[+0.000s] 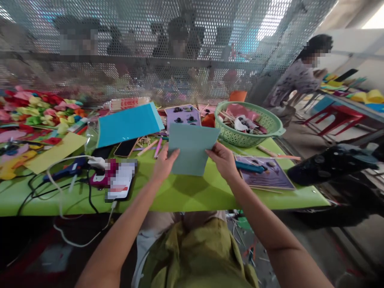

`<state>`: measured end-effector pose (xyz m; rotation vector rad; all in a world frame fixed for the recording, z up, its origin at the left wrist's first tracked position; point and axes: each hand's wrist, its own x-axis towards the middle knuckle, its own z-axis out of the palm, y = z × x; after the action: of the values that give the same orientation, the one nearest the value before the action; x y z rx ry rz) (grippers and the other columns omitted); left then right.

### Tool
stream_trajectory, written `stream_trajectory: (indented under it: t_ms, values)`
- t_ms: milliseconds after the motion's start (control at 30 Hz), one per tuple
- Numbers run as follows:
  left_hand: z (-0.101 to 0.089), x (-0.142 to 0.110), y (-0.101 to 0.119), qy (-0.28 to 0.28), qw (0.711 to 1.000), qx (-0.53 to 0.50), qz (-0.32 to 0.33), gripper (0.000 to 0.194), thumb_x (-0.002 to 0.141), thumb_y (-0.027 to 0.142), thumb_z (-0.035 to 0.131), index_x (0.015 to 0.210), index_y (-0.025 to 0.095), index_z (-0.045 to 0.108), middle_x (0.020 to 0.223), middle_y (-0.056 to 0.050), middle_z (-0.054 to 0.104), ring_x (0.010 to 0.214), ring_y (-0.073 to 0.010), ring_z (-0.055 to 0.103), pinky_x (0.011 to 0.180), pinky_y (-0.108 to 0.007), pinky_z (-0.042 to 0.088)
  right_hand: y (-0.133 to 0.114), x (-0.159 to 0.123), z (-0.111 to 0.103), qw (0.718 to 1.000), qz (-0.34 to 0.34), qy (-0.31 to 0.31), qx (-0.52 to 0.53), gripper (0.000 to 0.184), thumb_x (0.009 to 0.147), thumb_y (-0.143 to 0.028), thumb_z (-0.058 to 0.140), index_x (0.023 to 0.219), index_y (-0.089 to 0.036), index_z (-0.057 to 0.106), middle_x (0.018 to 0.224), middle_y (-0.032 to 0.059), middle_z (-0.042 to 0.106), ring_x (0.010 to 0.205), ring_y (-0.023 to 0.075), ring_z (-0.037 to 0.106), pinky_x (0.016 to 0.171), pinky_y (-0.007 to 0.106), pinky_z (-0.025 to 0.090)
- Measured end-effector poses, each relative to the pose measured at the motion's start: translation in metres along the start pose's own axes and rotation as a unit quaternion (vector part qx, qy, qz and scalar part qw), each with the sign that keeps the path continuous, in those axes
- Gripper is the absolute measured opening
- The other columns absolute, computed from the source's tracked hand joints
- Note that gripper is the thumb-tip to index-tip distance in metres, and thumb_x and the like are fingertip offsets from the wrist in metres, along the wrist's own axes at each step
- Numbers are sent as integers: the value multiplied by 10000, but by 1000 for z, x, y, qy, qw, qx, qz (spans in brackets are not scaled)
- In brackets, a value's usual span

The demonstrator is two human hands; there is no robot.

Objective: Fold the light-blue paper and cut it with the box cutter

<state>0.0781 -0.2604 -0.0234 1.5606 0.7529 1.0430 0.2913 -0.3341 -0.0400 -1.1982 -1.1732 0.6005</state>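
A pale blue-green sheet of paper (193, 150) is held up over the green tabletop (177, 196), its shadow falling below it. My left hand (165, 162) pinches its left edge, thumb on the near face. On the opposite edge, my right hand (222, 160) grips with the thumb in front. The fingers behind the sheet are partly hidden. Just beyond the paper lies a purple decorated card (183, 114). To the left rests a stack of bright blue sheets (129, 126). A blue cutter (250, 167) lies on another purple card (270, 176), right of my right hand.
At left are a lit phone (121, 182) with a white cable, a blue glue gun (67, 170), yellow paper (57, 152) and heaped colourful paper flowers (39, 106). A green basket (240, 136) holds scraps and sticks. A dark bottle (327, 164) lies right. Another person (297, 76) is behind.
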Motion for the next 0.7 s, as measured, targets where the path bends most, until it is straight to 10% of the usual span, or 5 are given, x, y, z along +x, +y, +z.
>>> stream_trajectory:
  t_ms: [700]
  values:
    - [-8, -9, -10, 24, 991, -15, -133, 382, 804, 561, 728, 856, 186, 676, 728, 1, 609, 665, -143, 522, 609, -248, 412, -8, -11, -3, 993, 105, 15, 45, 423, 741, -604, 787, 677, -222, 615, 624, -14, 513, 605, 144, 450, 547, 266, 399]
